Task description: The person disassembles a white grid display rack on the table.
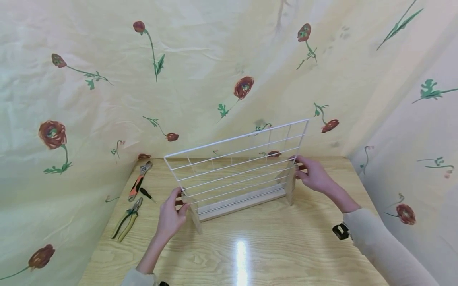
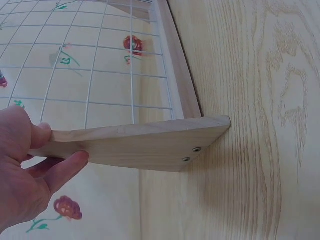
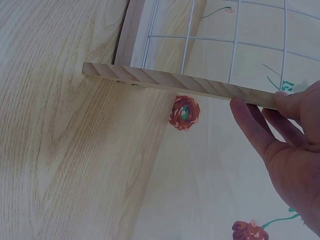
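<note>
A rack of white wire grid [image 1: 236, 159] with a wooden base bar [image 1: 243, 201] and two wooden side panels stands on the table, its grid leaning up toward the wall. My left hand [image 1: 173, 212] pinches the upper end of the left side panel [image 2: 135, 145] between thumb and fingers. On the other side my right hand [image 1: 313, 174] grips the upper end of the right side panel [image 3: 175, 80]. Two screw heads [image 2: 192, 154] show on the outer face of the left panel near its lower end. The panels' lower ends rest at the tabletop.
Along the table's left side lie an adjustable wrench [image 1: 139, 180] with orange-and-black handle, a small black screwdriver [image 1: 146, 194] and pliers [image 1: 128, 220] with yellowish handles. Flower-patterned cloth [image 1: 200, 79] covers the walls behind and beside the wood-grain table [image 1: 286, 246].
</note>
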Tool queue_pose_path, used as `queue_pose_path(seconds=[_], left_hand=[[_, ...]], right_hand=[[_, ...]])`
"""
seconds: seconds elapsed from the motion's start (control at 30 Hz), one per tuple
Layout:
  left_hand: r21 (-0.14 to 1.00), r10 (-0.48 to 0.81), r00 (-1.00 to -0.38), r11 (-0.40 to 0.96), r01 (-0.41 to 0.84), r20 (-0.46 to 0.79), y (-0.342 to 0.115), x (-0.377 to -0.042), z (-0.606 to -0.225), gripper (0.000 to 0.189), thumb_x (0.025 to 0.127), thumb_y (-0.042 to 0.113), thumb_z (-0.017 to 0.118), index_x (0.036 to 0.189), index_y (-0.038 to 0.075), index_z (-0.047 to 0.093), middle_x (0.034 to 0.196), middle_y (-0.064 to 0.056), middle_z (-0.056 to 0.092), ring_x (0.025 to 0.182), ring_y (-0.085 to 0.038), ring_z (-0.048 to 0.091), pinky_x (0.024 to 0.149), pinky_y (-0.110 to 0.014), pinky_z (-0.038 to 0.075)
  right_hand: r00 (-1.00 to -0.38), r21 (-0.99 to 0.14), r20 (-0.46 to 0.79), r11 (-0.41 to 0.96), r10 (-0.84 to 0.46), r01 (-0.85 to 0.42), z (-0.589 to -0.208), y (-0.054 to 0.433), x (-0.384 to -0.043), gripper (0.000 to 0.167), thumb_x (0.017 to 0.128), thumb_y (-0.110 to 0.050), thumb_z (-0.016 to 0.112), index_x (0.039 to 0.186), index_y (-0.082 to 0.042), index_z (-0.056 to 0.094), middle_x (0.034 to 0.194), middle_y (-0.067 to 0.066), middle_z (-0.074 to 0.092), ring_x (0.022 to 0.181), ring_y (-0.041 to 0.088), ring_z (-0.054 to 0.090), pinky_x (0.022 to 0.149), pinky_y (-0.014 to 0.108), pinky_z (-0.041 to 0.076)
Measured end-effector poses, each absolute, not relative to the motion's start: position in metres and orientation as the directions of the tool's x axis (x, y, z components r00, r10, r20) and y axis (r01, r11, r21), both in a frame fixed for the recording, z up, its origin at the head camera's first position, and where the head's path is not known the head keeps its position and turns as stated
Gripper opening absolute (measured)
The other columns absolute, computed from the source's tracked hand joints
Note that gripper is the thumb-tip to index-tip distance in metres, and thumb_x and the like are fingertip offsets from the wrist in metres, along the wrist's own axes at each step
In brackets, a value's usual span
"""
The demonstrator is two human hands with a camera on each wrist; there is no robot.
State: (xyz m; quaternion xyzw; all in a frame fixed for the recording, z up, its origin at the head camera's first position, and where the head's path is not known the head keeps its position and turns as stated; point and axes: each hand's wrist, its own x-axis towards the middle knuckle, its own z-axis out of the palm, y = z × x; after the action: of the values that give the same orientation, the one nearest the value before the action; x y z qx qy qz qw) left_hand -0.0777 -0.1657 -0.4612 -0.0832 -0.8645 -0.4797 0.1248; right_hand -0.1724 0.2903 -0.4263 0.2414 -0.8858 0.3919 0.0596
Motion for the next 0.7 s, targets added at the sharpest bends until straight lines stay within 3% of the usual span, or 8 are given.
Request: queue_pose_path(seconds=[0.17, 0.27, 0.33, 0.37, 0.43, 0.53, 0.6, 0.7], left_hand=[[0.787, 0.035, -0.942, 0.540, 0.300, 0.334, -0.169, -0.077, -0.465, 0.052, 0.079, -0.020, 0.072, 0.126, -0.005, 0.054, 0.110, -0.024, 0.064, 0.086, -0.039, 0.069, 0.068, -0.034, 0.062], [0.771, 0.045, -0.929, 0.544, 0.332, 0.368, -0.170, -0.078, -0.466, 0.052, 0.079, -0.020, 0.072, 0.125, -0.005, 0.054, 0.110, -0.026, 0.064, 0.085, -0.040, 0.069, 0.067, -0.033, 0.062], [0.761, 0.050, -0.921, 0.547, 0.350, 0.387, -0.170, -0.079, -0.467, 0.051, 0.079, -0.020, 0.072, 0.125, -0.005, 0.054, 0.110, -0.026, 0.064, 0.085, -0.041, 0.069, 0.066, -0.034, 0.062], [0.755, 0.049, -0.917, 0.550, 0.356, 0.396, -0.170, -0.079, -0.467, 0.051, 0.079, -0.020, 0.072, 0.124, -0.005, 0.054, 0.110, -0.026, 0.064, 0.085, -0.041, 0.069, 0.066, -0.034, 0.062], [0.752, 0.043, -0.912, 0.551, 0.362, 0.408, -0.171, -0.079, -0.467, 0.052, 0.078, -0.020, 0.073, 0.124, -0.004, 0.054, 0.109, -0.025, 0.064, 0.086, -0.041, 0.069, 0.066, -0.035, 0.062], [0.750, 0.029, -0.908, 0.554, 0.362, 0.418, -0.171, -0.079, -0.469, 0.052, 0.077, -0.021, 0.073, 0.123, -0.004, 0.055, 0.106, -0.024, 0.065, 0.088, -0.042, 0.069, 0.066, -0.037, 0.062], [0.752, 0.022, -0.907, 0.550, 0.363, 0.421, -0.171, -0.079, -0.470, 0.052, 0.076, -0.022, 0.073, 0.122, -0.005, 0.055, 0.104, -0.023, 0.065, 0.089, -0.044, 0.068, 0.066, -0.038, 0.062], [0.747, 0.026, -0.901, 0.549, 0.375, 0.434, -0.169, -0.079, -0.472, 0.052, 0.076, -0.023, 0.072, 0.122, -0.006, 0.055, 0.102, -0.024, 0.065, 0.091, -0.046, 0.068, 0.067, -0.040, 0.062]], right_hand=[[-0.887, -0.663, 0.283, 0.594, -0.364, -0.456, -0.426, 0.285, -0.172, 0.041, 0.087, 0.022, 0.055, 0.126, 0.008, 0.054, 0.119, 0.036, 0.058, 0.094, 0.052, 0.065, 0.068, 0.043, 0.062], [-0.868, -0.628, 0.414, 0.605, -0.275, -0.490, -0.427, 0.275, -0.166, 0.045, 0.083, 0.022, 0.060, 0.127, 0.012, 0.052, 0.122, 0.035, 0.055, 0.101, 0.051, 0.062, 0.075, 0.046, 0.061], [-0.797, -0.572, 0.580, 0.612, -0.170, -0.546, -0.429, 0.262, -0.160, 0.047, 0.081, 0.018, 0.063, 0.126, 0.013, 0.052, 0.124, 0.034, 0.053, 0.106, 0.050, 0.058, 0.083, 0.042, 0.059], [-0.738, -0.531, 0.665, 0.620, -0.119, -0.578, -0.431, 0.252, -0.156, 0.047, 0.080, 0.014, 0.064, 0.125, 0.014, 0.052, 0.124, 0.034, 0.052, 0.108, 0.049, 0.055, 0.088, 0.040, 0.056], [-0.599, -0.426, 0.799, 0.660, -0.047, -0.619, -0.435, 0.229, -0.148, 0.048, 0.081, 0.002, 0.067, 0.125, 0.011, 0.053, 0.126, 0.033, 0.049, 0.109, 0.048, 0.051, 0.086, 0.039, 0.050], [-0.450, -0.275, 0.891, 0.710, -0.066, -0.648, -0.441, 0.191, -0.138, 0.055, 0.080, -0.018, 0.070, 0.126, 0.008, 0.053, 0.130, 0.032, 0.046, 0.109, 0.049, 0.046, 0.085, 0.046, 0.045], [-0.437, -0.208, 0.892, 0.756, -0.113, -0.620, -0.445, 0.169, -0.134, 0.068, 0.077, -0.030, 0.076, 0.130, 0.004, 0.049, 0.137, 0.031, 0.040, 0.114, 0.050, 0.042, 0.087, 0.053, 0.043], [-0.462, -0.158, 0.874, 0.809, -0.153, -0.566, -0.452, 0.145, -0.134, 0.098, 0.065, -0.039, 0.089, 0.140, 0.000, 0.038, 0.149, 0.029, 0.024, 0.129, 0.051, 0.032, 0.101, 0.065, 0.035]])
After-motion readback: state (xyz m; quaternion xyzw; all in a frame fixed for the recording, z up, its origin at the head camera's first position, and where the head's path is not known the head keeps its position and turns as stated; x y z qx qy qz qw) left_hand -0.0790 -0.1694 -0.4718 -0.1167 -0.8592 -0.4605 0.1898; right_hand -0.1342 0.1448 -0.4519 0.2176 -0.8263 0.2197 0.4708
